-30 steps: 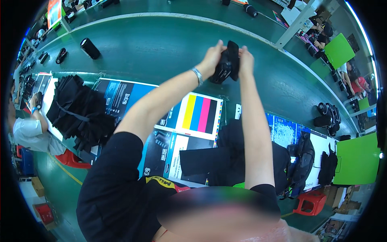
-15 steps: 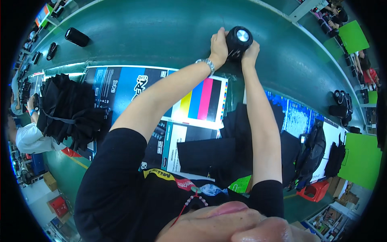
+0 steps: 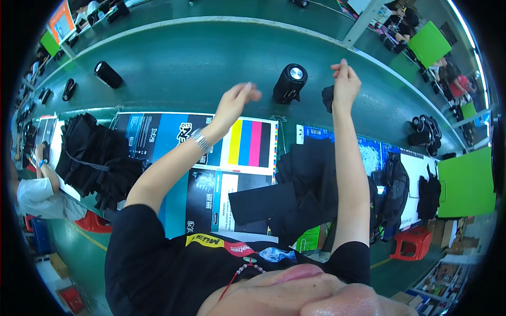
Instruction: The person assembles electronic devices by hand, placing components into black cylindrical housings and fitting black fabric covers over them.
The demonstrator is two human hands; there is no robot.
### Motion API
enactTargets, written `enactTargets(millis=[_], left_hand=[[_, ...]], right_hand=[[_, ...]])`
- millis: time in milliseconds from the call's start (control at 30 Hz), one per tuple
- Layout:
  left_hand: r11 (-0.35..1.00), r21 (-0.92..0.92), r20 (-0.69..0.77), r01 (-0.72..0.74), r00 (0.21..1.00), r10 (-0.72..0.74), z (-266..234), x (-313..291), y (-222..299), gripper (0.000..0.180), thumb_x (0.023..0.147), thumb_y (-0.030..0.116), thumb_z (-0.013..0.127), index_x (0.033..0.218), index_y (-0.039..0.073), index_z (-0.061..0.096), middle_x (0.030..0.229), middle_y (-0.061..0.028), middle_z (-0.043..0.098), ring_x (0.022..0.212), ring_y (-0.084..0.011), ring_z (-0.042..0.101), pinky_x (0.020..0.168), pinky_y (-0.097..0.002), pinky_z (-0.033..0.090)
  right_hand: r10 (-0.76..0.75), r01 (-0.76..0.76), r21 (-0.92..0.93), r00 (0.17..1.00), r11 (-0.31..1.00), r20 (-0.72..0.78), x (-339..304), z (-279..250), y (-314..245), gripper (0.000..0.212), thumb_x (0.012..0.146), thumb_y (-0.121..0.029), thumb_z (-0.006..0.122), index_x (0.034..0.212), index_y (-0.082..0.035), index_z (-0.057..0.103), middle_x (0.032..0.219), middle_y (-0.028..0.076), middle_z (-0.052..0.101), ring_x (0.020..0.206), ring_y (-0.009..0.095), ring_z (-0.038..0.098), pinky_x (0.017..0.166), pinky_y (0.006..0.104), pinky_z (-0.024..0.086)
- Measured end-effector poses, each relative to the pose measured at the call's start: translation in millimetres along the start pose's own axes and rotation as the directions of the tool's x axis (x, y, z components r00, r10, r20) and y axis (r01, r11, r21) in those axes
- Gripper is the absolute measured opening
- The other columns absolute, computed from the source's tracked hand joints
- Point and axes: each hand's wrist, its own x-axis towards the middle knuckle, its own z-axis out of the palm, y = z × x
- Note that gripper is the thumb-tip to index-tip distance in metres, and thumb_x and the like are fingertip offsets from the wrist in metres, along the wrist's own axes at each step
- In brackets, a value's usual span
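A black cylindrical speaker (silver end cap upward) is seen standing on the green conveyor belt, between the two raised hands and touched by neither. The left hand is held just left of it with fingers loosely spread, empty. The right hand is pinched on a small black cloth piece to its right.

Two black cylindrical speakers, two red stools, two hands
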Motion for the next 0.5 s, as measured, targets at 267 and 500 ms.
enactTargets(millis=[267,500], left_hand=[[0.975,0.203,0.717,-0.092,0.692,-0.085,14,-165,21,0.027,0.092,0.019,0.059,0.113,0.001,0.061,0.093,-0.0092,0.068,0.093,-0.0181,0.062,0.083,-0.0300,0.048],[0.955,0.188,0.627,-0.231,0.777,0.065,6,-194,-12,0.026,0.085,0.012,0.067,0.106,-0.002,0.063,0.092,-0.0161,0.069,0.083,-0.0197,0.067,0.073,-0.0307,0.051]], right_hand=[[-0.107,-0.016,0.253,0.878,0.967,0.466,-144,-21,-82,0.025,0.092,-0.015,0.056,0.073,-0.001,0.065,0.061,0.003,0.055,0.057,0.008,0.048,0.053,0.0253,0.036],[-0.040,-0.215,0.362,0.811,0.907,0.583,-264,-14,-77,0.028,0.092,-0.019,0.058,0.073,0.001,0.064,0.060,0.003,0.055,0.055,0.005,0.048,0.049,0.0244,0.035]])
